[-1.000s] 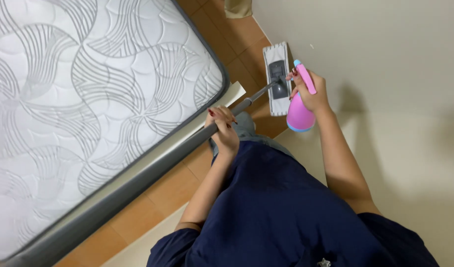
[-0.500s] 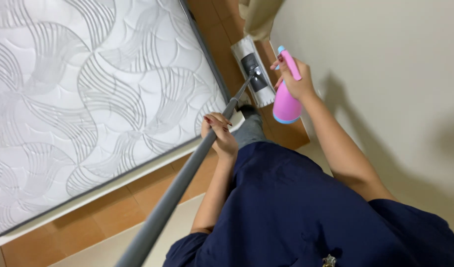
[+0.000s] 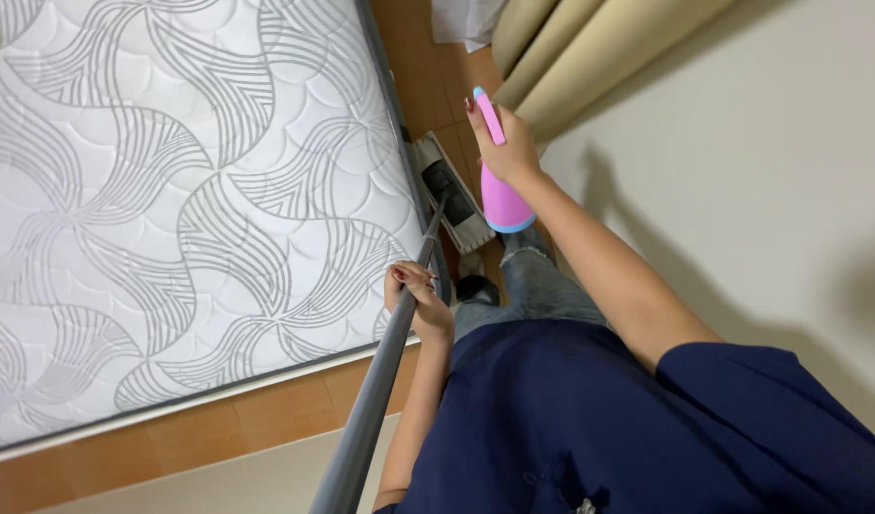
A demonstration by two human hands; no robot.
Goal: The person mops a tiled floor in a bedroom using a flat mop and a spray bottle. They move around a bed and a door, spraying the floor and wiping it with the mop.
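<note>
The right hand point(image 3: 507, 145) is wrapped around the neck of a pink spray bottle point(image 3: 502, 195) with a light blue rim at the base, held out over the floor just beside the mop head. The left hand point(image 3: 417, 303) is closed around the grey mop handle point(image 3: 380, 381), which runs diagonally from the bottom edge of the shot up to the flat mop head point(image 3: 449, 190), so both hands are full.

The mop head sits on the orange-brown tile floor point(image 3: 285, 409) in the narrow strip between the mattress and the wall. The mattress point(image 3: 171, 209) is white with a grey swirly quilted pattern and fills most of the left side. On the right there's a plain cream wall point(image 3: 742, 171), and beige curtains point(image 3: 571, 48) hang at the top near the corner. The person wears a dark navy top point(image 3: 590, 428) and jeans point(image 3: 542, 286).

Compared to half a second ago, the view has swung a bit, so more curtain shows. The spray bottle has come lower and closer to the mop head, and the left hand has the same grip on the handle.
</note>
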